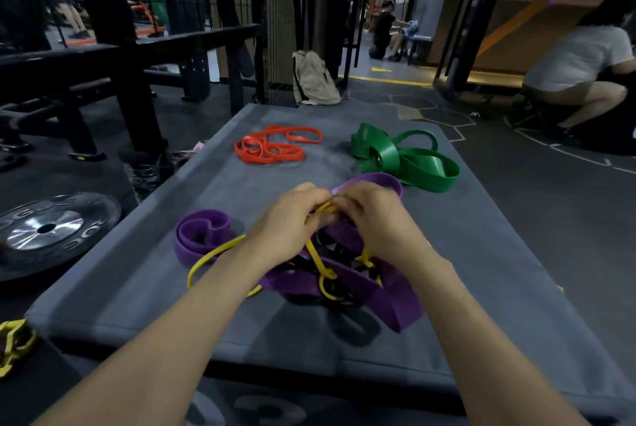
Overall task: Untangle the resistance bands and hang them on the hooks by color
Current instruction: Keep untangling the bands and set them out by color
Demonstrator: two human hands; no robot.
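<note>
Clearly the untangling step was in hand: on the grey mat (137, 288) the left hand (285, 222) and right hand (375, 219) met over the knot, both pinching the yellow band (318, 258) threaded through the purple band (389, 298) and black band (335, 250). Next, I judged, the yellow loop needed easing free of the purple. Counted: one orange pile (272, 146), one green pile (409, 157), one separate purple coil (203, 233), one tangle; no hooks showed.

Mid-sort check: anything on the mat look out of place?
Yes: a yellow band is knotted through purple bands and black ones under both hands, left hand, right hand. Orange bands and green bands lie apart.
</note>
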